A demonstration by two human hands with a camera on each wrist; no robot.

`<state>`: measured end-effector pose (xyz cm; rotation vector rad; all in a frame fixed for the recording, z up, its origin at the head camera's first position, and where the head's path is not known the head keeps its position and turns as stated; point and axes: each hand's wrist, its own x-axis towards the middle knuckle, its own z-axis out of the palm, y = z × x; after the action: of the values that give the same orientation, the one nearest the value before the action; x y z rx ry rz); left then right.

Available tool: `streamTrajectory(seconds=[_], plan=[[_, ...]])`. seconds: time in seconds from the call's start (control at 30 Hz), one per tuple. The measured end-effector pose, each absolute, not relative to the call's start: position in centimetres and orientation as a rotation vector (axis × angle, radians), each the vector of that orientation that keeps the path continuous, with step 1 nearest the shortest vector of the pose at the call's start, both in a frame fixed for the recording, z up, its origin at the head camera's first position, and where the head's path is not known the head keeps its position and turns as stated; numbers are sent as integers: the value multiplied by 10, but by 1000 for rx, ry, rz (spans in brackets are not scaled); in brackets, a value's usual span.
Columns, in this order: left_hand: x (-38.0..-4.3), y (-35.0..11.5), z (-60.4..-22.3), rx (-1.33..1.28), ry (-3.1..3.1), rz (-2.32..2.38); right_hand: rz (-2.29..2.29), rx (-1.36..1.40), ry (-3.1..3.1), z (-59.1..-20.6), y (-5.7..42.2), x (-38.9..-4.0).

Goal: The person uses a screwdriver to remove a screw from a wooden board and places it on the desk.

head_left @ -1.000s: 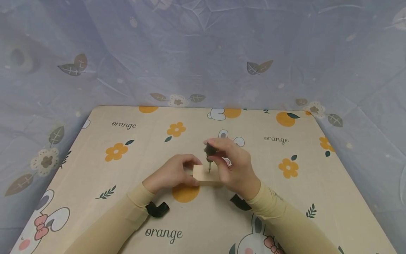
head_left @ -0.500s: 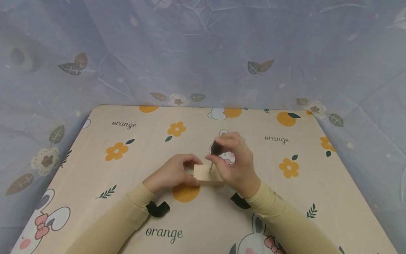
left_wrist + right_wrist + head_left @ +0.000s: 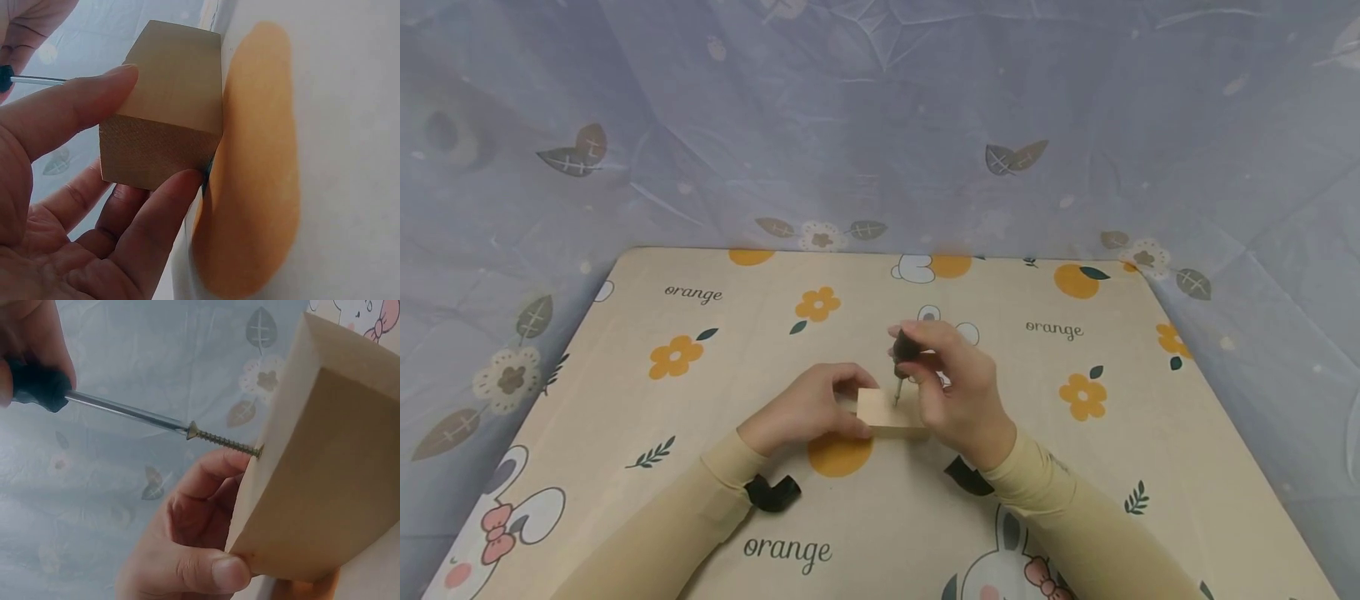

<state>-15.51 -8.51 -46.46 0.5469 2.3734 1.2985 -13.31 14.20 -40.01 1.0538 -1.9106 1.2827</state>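
A pale wooden block (image 3: pixel 880 410) lies on the table, its left end gripped between the thumb and fingers of my left hand (image 3: pixel 808 408). In the right wrist view a brass-coloured screw (image 3: pixel 225 442) stands with its tip in the block's top face, most of its thread exposed. My right hand (image 3: pixel 958 387) holds a screwdriver (image 3: pixel 125 411) by its dark green handle, above the block. The screwdriver's tip meets the screw head, the shaft nearly in line with the screw. In the left wrist view the block (image 3: pixel 172 81) hides the screw.
A patterned cloth (image 3: pixel 700 517) with oranges, flowers and rabbits covers the table. Black curved pieces sit by each wrist, one at the left sleeve (image 3: pixel 775 493) and one at the right (image 3: pixel 967 477). A bluish printed curtain (image 3: pixel 880 125) hangs behind and at both sides.
The screwdriver handle swung right, then partly back left, while the fingers of my right hand shifted round it. My left hand and the block stay in place.
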Motion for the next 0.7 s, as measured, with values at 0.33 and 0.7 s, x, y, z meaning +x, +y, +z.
streamTrajectory(seconds=[0.33, 0.7], plan=[[-154, -86, -466, 502, 2355, 1298, 1246, 989, -1927, -402, 142, -136], [-154, -86, -464, 547, 2358, 1314, 1260, 982, -1896, -402, 142, -134]])
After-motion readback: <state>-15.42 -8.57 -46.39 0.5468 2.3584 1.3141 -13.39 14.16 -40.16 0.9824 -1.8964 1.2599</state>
